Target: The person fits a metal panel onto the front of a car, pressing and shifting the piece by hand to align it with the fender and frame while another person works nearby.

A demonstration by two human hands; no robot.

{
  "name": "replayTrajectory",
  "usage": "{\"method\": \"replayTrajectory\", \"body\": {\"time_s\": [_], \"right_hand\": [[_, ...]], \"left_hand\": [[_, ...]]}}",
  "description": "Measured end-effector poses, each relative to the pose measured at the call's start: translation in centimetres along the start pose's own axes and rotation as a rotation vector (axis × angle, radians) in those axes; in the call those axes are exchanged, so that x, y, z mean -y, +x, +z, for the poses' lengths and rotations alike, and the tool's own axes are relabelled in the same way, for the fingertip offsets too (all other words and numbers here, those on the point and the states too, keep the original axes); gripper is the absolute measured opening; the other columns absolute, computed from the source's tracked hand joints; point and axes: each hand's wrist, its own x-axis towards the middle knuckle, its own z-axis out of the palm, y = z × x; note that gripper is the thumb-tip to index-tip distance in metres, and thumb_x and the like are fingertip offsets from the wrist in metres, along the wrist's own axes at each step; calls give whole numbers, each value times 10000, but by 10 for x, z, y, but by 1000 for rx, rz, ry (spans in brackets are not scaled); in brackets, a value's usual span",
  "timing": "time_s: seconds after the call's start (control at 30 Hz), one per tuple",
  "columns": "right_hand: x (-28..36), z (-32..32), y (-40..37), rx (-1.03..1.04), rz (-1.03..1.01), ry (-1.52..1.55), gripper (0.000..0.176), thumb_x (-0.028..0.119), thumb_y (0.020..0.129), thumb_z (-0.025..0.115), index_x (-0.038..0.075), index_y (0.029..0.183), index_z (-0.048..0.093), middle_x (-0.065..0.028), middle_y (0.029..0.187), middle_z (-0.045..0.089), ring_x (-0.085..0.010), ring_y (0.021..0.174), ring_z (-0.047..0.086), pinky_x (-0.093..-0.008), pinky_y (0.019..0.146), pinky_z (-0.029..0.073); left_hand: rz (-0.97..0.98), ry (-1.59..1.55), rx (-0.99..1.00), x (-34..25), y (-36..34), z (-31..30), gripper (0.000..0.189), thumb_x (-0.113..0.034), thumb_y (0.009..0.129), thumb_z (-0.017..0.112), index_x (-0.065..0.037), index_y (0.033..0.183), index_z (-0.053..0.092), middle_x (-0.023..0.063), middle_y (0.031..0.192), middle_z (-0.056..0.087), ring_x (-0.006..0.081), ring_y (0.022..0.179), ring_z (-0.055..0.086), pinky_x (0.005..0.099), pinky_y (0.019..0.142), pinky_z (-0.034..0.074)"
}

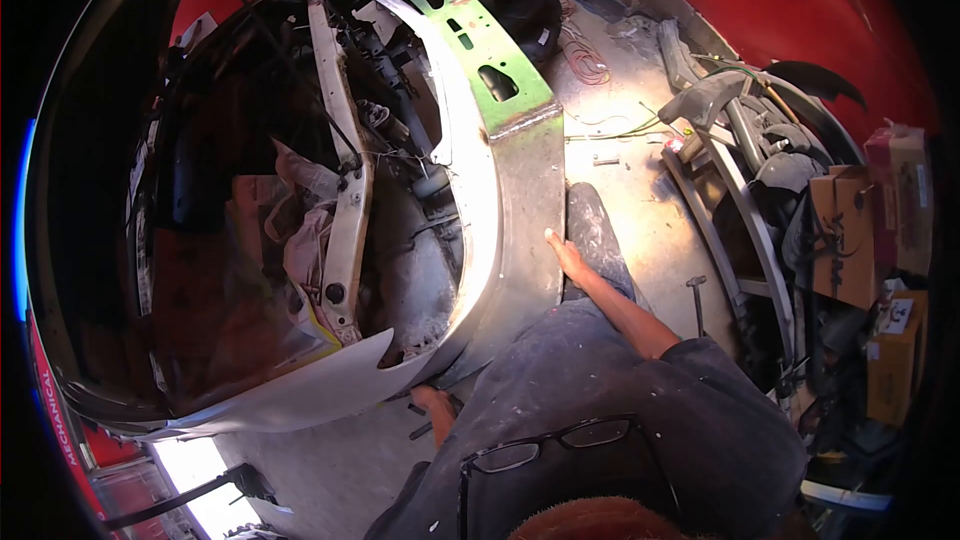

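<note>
My right hand [565,252] is at the right edge of a bare grey metal panel [528,180]. Its thumb lies on top of the panel and the other fingers look wrapped over the edge, partly hidden. The panel joins a green section [465,40] with cut-outs and the curved white frame [480,230] of a car body. Below the body's lower edge is my left hand [435,408], close to a small dark object [420,431]; its fingers are mostly hidden.
Another person [520,0] crouches beyond the green section. A hammer [697,295] stands on the floor at right, near metal car parts [745,210] and cardboard boxes [843,240]. Red cable [588,65] lies coiled on the floor. A pale beam [350,220] crosses the body opening.
</note>
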Motion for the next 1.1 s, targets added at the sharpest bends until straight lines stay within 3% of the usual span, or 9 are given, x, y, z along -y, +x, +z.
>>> {"method": "replayTrajectory", "body": {"time_s": [0.1, 0.23, 0.33, 0.5, 1.1], "right_hand": [[30, -9, -24, 133, 9, 44, 1300, 859, 788, 555, -287, 1370, 359, -410, 1372, 488, -415, 1315, 511, -466, 1072, 434], [35, -10, -26, 155, 19, 35, 1299, 859, 789, 553, -285, 1373, 358, -412, 1377, 484, -417, 1322, 506, -465, 1079, 429], [27, -9, -19, 132, 41, 2, 1298, 857, 792, 552, -285, 1377, 351, -411, 1390, 473, -415, 1333, 496, -462, 1087, 422], [33, -12, -25, 174, 31, 37, 1310, 858, 793, 549, -283, 1396, 324, -414, 1433, 430, -420, 1372, 455, -459, 1113, 395], [32, -9, -23, 143, 28, 28, 1296, 846, 791, 567, -278, 1393, 334, -401, 1405, 464, -413, 1336, 491, -463, 1091, 417]], "left_hand": [[23, -33, 31, 7, 13, -2, 404, -289, 988, 513, 6, 1227, 653, 91, 1211, 661, 251, 1025, 629, 371, 893, 490], [45, -19, 63, 18, 37, -6, 405, -280, 1000, 494, 7, 1247, 638, 96, 1241, 649, 244, 1059, 619, 358, 910, 484], [9, 19, 24, -3, -5, 1, 412, -263, 1017, 465, 12, 1283, 618, 103, 1287, 633, 241, 1106, 610, 340, 946, 473], [11, 14, 44, 4, 10, -3, 421, -269, 1021, 453, 11, 1292, 612, 104, 1298, 629, 241, 1116, 607, 338, 955, 467], [25, 18, 109, 23, 49, -9, 454, -292, 1035, 409, 6, 1324, 592, 105, 1337, 612, 244, 1151, 593, 331, 988, 446]]}}
